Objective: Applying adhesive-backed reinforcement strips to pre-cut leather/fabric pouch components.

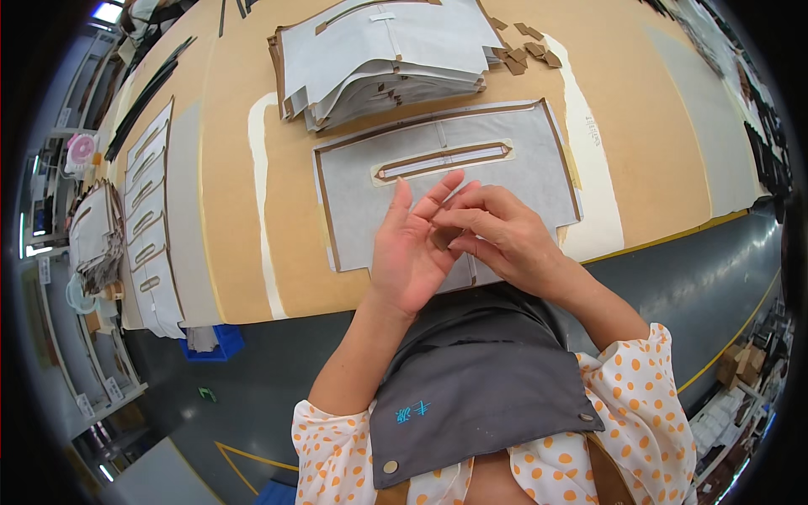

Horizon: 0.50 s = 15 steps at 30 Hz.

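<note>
In front of me on the table lies a grey-white fabric panel (347, 220) with brown edging. Across its upper part runs a long slot opening (446, 160) framed in brown, with white inside. Over the panel's near half, my left hand (412, 252) is turned palm up, thumb and forefinger spread apart. My right hand (505, 231) reaches across with bent fingers, its thumb and fingertips closed on a small brown piece (447, 238). That piece lies against the left hand's fingers; the right hand partly hides it and the other left fingers.
Behind the panel stands a thick stack of similar panels (387, 50). Small brown pieces (518, 59) lie scattered to its right. A row of overlapping slotted panels (145, 219) lies along the left. A blue bin (215, 343) sits below the table's near left edge.
</note>
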Available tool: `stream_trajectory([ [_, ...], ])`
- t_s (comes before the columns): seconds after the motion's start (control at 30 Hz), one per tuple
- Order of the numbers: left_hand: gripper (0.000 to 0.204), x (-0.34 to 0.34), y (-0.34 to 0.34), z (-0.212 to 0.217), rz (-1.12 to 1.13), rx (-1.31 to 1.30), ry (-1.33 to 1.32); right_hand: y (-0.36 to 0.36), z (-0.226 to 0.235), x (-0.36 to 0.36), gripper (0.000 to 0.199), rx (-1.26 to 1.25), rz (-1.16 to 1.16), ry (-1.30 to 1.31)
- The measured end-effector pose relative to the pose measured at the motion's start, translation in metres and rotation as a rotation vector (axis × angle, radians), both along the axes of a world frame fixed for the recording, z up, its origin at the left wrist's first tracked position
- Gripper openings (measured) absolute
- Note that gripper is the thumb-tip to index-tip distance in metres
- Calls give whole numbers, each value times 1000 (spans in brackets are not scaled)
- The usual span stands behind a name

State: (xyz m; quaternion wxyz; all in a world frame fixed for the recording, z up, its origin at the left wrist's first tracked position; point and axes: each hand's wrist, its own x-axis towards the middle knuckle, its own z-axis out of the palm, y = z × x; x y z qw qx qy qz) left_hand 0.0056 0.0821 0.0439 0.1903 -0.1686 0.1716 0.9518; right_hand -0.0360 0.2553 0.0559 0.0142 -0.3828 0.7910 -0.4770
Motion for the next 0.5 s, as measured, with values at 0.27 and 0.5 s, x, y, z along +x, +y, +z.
stream_trajectory([
  [0.27,52,7,17,-8,-38,-110,-49,10,-10,2,29,59,39,102],
  [0.5,42,8,24,-12,-26,-99,-120,23,-20,8,23,-5,46,-69],
])
